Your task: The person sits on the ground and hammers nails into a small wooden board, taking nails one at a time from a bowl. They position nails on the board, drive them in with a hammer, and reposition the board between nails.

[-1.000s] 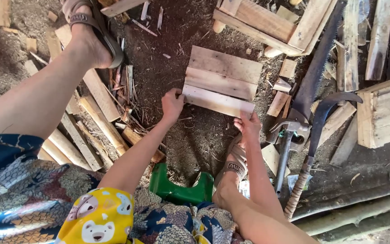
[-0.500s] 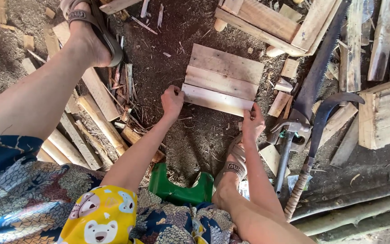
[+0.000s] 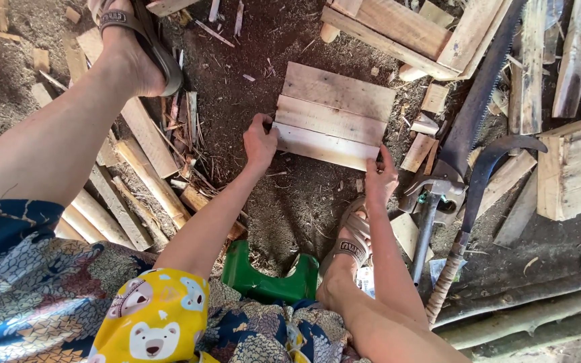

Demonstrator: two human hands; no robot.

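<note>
At centre frame, three boards (image 3: 334,115) lie edge to edge on dirt — the nearest is pinched at its ends by left hand (image 3: 259,142) and right hand (image 3: 380,179), fingers curled, evidently to align it.

Three boards (image 3: 334,115) lie side by side on the ground (image 3: 250,60); hammer (image 3: 432,202), sickle (image 3: 485,181) and saw (image 3: 479,101) lie to their right, sticks (image 3: 142,181) left.

Counts on the dirt floor

Three pale flat wooden boards (image 3: 334,115) lie side by side; two bare hands, left (image 3: 260,141) and right (image 3: 380,178); one green plastic stool (image 3: 270,279); one hammer (image 3: 432,202); one curved sickle (image 3: 485,175); one handsaw (image 3: 482,101).
</note>
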